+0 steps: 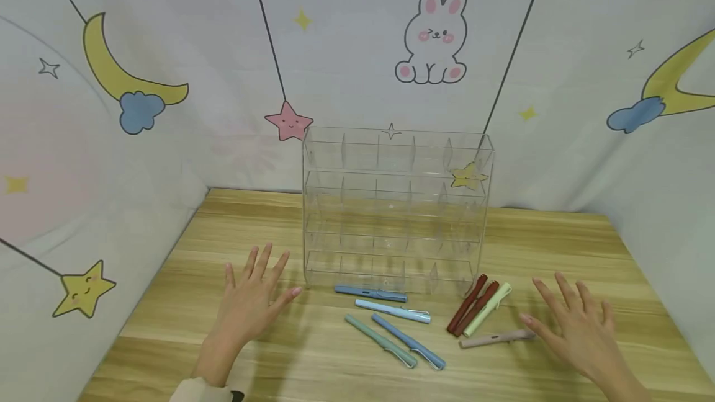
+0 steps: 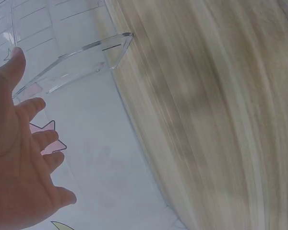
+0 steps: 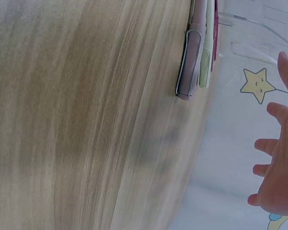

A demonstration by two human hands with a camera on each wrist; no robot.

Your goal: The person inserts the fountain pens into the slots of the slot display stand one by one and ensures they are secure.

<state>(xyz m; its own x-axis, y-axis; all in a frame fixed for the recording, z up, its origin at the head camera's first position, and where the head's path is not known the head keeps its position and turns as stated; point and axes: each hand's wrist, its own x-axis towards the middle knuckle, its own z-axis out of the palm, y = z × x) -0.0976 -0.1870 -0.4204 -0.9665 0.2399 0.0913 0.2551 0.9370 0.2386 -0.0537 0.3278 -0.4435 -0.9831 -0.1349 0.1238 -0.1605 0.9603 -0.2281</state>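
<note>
My left hand (image 1: 248, 306) is spread, fingers extended and holding nothing, left of a clear acrylic rack (image 1: 391, 203). To the right, my right hand (image 1: 581, 334) is likewise spread and holds nothing. Its thumb overlaps the end of a pinkish-grey pen (image 1: 491, 339) in the head view, but the right wrist view shows this pen apart from the hand. Beside that pen lie a pale green pen (image 1: 488, 310) and two dark red pens (image 1: 468, 304). In front of the rack are a dark blue pen (image 1: 370, 293), light blue pen (image 1: 393, 311), sage green pen (image 1: 380, 340) and mid-blue pen (image 1: 409, 341).
The rack has several tiers split by upright dividers and stands on a wood-grain table (image 1: 313, 371). A white printed cloth (image 1: 223, 36) with stars, moons and a rabbit hangs behind the table and along both sides.
</note>
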